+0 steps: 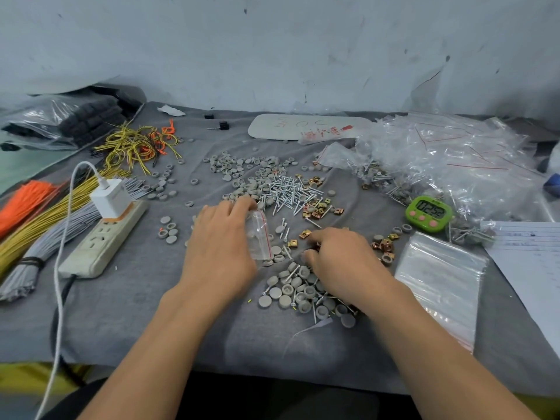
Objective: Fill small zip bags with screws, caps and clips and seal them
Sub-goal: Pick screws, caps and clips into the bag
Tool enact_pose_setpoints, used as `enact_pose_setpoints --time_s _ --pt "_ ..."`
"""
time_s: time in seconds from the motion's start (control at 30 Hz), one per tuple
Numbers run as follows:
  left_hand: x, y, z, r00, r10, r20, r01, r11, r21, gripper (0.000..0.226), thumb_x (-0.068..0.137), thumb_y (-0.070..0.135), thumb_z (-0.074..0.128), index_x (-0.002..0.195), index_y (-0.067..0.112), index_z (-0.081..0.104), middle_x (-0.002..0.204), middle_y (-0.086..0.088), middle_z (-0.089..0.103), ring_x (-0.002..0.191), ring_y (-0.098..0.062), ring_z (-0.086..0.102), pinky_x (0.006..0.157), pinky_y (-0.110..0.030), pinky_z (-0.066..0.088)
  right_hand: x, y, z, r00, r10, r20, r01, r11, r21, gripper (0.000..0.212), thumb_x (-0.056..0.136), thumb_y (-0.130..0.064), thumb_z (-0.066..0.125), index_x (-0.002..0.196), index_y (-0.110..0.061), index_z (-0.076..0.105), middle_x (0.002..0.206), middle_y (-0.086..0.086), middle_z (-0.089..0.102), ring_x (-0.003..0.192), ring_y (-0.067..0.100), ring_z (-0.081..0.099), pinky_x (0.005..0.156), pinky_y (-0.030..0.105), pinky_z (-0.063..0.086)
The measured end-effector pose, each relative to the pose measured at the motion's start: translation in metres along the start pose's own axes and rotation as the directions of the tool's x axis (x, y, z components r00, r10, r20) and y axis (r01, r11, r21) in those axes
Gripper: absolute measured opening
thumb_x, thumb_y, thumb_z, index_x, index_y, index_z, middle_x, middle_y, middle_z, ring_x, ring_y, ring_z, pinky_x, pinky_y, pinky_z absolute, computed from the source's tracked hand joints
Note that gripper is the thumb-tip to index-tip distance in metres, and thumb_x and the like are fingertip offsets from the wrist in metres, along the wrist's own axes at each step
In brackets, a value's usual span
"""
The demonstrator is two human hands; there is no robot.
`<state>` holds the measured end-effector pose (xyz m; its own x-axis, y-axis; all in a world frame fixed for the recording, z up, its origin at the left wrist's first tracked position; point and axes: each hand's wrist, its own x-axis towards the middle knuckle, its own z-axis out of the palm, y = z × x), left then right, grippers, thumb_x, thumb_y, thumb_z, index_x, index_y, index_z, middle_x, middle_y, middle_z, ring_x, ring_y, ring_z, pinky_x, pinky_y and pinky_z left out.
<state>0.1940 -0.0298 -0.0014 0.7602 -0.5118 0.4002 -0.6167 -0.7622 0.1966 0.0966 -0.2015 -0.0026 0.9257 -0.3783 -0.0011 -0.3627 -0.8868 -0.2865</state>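
Left grip [221,244] pinches the limp, slippery zip bag [259,234]; it is best held at its mouth. Right grip [342,259] curls over the clips [304,234] beneath its fingertips, though I cannot tell whether it holds any.

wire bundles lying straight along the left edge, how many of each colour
orange bundle: 1
yellow bundle: 1
grey bundle: 1
total: 3

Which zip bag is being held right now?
The single clear zip bag gripped by the left hand; the empty stack lies flat at right, and the filled heap sits behind it untouched.
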Motion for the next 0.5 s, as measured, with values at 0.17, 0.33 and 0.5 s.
enact_pose_setpoints --time_s 0.17,0.33,0.5 --pt "-0.001 -0.004 -0.001 0.998 0.005 0.064 -0.004 1.0 -0.01 0.08 0.068 0.036 0.082 0.137 0.035 0.042 0.114 0.008 0.048 0.109 -0.019 0.045 0.092 -0.03 0.034 0.002 -0.008 -0.007 0.998 0.058 0.032 -0.058 0.998 0.002 0.024 0.093 -0.01 0.063 0.102 -0.031 0.072 0.103 0.002 0.072 0.086 0.021 0.059 0.072 0.03 0.05" --pt "-0.002 -0.01 -0.008 0.995 -0.025 0.092 0.032 0.996 -0.08 0.086 0.062 0.048 0.083 0.135 0.041 0.037 0.109 0.014 0.039 0.105 -0.015 0.043 0.084 -0.028 0.031 0.002 -0.01 -0.009 0.998 0.047 0.045 -0.049 0.998 0.045 0.031 0.085 -0.005 0.067 0.093 -0.034 0.071 0.101 0.001 0.073 0.094 0.023 0.068 0.081 0.033 0.059" --pt "0.002 -0.008 -0.008 0.987 -0.05 0.153 0.07 0.989 -0.129 0.093 0.059 0.061 0.085 0.136 0.041 0.038 0.114 0.012 0.043 0.112 -0.017 0.044 0.088 -0.03 0.034 -0.001 -0.014 -0.008 0.997 0.082 0.001 -0.082 0.991 0.104 0.04 0.083 0.004 0.062 0.098 -0.031 0.074 0.101 0.002 0.073 0.095 0.025 0.068 0.082 0.035 0.061"
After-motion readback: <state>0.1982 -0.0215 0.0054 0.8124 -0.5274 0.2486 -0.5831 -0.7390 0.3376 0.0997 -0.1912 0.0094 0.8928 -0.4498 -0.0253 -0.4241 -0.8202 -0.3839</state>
